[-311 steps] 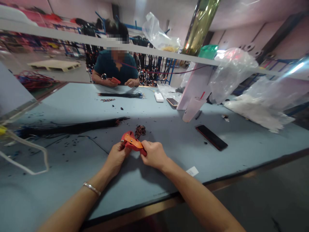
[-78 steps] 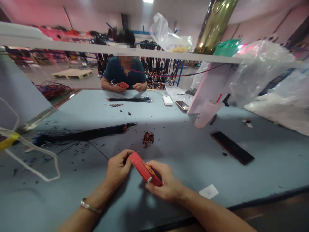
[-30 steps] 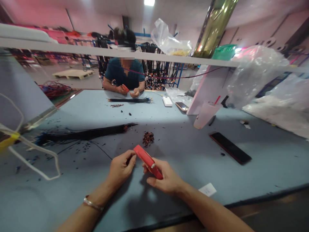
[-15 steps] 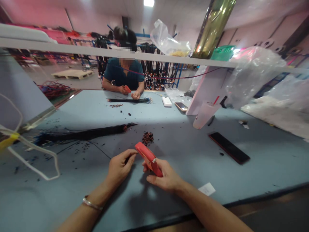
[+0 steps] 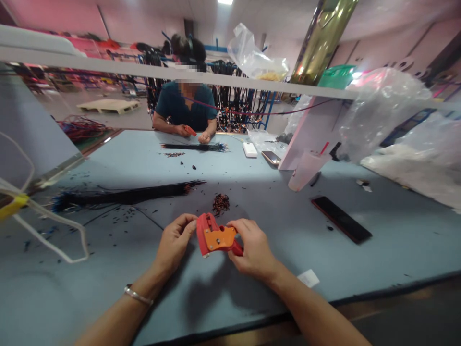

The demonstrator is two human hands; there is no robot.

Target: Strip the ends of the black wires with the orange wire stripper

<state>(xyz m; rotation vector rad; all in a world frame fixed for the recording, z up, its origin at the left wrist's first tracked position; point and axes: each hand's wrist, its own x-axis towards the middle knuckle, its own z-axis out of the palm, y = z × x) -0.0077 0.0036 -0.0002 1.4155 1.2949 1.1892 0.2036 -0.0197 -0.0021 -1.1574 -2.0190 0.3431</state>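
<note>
My right hand (image 5: 254,245) is wrapped round the handles of a red and orange wire stripper (image 5: 219,239), its orange side plate turned up toward me. At the stripper's jaw end, my left hand (image 5: 176,240) is closed in a pinch. A thin black wire (image 5: 149,218) runs from the left into that hand; its tip is hidden by the fingers and the tool. Beyond my hands lies a bundle of black wires (image 5: 126,194), with coppery ends to the right. A small heap of dark and reddish offcuts (image 5: 220,204) sits just behind the stripper.
Across the table a person (image 5: 185,108) holds a red tool over another wire bundle (image 5: 194,147). A dark phone (image 5: 341,219) and a plastic cup with a red straw (image 5: 306,170) are at right. A white cable loop (image 5: 81,235) hangs at left.
My right hand has rotated the wire stripper from upright and edge-on to lying flatter, its orange side showing. The jaws have come down beside my left fingertips, which stay pinched.
</note>
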